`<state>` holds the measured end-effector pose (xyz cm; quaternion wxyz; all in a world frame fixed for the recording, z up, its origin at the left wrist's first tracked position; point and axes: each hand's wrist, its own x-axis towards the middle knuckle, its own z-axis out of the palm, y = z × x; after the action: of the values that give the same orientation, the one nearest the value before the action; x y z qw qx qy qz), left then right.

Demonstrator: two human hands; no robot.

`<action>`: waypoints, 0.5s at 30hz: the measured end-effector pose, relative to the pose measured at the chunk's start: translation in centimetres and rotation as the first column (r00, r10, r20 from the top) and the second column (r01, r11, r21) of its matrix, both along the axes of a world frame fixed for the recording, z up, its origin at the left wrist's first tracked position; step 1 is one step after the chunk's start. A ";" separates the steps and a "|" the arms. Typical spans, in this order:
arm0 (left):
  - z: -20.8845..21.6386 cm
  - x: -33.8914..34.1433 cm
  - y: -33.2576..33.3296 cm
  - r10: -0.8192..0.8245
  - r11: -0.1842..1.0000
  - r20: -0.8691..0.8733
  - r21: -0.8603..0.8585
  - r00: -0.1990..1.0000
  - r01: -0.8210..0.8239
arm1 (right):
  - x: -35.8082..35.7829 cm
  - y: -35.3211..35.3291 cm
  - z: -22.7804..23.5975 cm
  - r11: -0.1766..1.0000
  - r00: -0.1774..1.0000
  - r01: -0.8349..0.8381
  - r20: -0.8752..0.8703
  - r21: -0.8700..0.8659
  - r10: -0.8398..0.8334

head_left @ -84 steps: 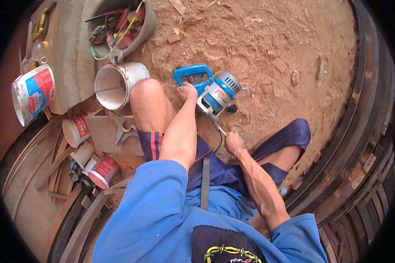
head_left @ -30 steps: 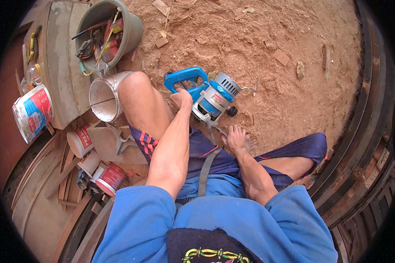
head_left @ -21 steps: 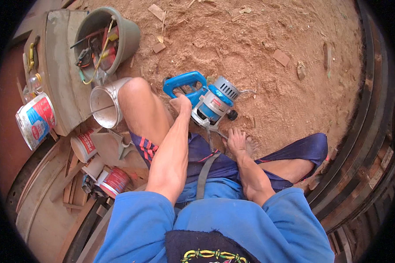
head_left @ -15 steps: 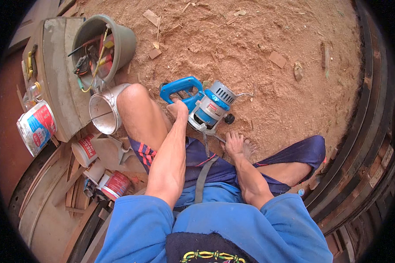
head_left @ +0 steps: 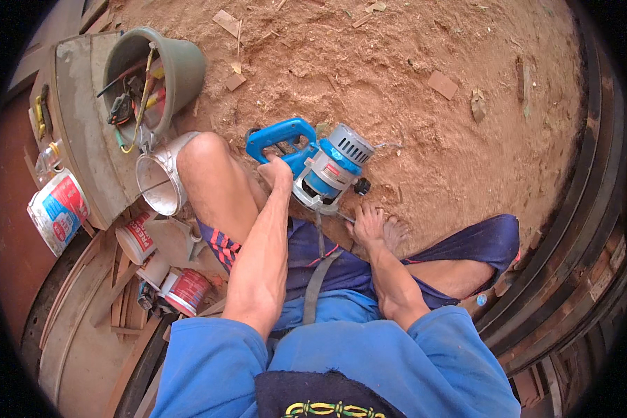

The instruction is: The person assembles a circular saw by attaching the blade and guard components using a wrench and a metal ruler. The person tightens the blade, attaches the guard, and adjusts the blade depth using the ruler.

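Loose brown sawdust [head_left: 425,153] covers the ground ahead of both grips, with a flat wood scrap [head_left: 443,84] lying well beyond the right one. Working from far off, I have the left hand [head_left: 276,172] wrapped around the near side of a blue loop handle [head_left: 276,131], its fingers curled in close. That handle belongs to the power tool [head_left: 332,169], which sits just right of the left grip and ahead of the right one, apparently tipped onto its side. I judge the left hold is there to steady the weight, freeing the right hand [head_left: 369,224] for the base [head_left: 320,207]. Those right fingers stretch forward, the thumb side against a slim metal piece [head_left: 345,217] running toward that base; whether they pinch it, I cannot tell. As for looks, the tool is silver with blue bands, its grey slotted cap [head_left: 352,143] aimed away from the body and a round black knob [head_left: 361,186] jutting out just ahead of the right hand. Left of the left grip, past the raised knee [head_left: 205,150], I have a white pail [head_left: 168,151] and a grey-green bucket [head_left: 188,70] of hand tools, probably parked there for easy reach.
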<state>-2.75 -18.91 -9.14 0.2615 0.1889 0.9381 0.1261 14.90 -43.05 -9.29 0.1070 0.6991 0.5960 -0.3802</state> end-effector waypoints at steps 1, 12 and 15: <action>0.2 0.0 -0.1 0.006 1.000 0.016 -0.017 1.000 -0.005 | 0.0 -0.1 -0.2 0.999 1.000 -0.012 0.008 0.043 0.012; -0.3 -0.1 -0.1 -0.049 0.999 -0.014 0.018 0.999 0.049 | -0.5 -0.6 -1.4 0.998 0.999 0.027 0.019 0.054 -0.028; -0.3 -0.1 -0.6 -0.076 0.997 -0.034 -0.027 0.997 0.075 | -0.5 -1.1 -2.2 0.974 1.000 0.010 0.022 0.224 -0.016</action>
<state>-2.80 -19.52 -9.42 0.2520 0.2230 0.9363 0.1009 14.39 -44.20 -11.53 0.0319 0.7150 0.6292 -0.3032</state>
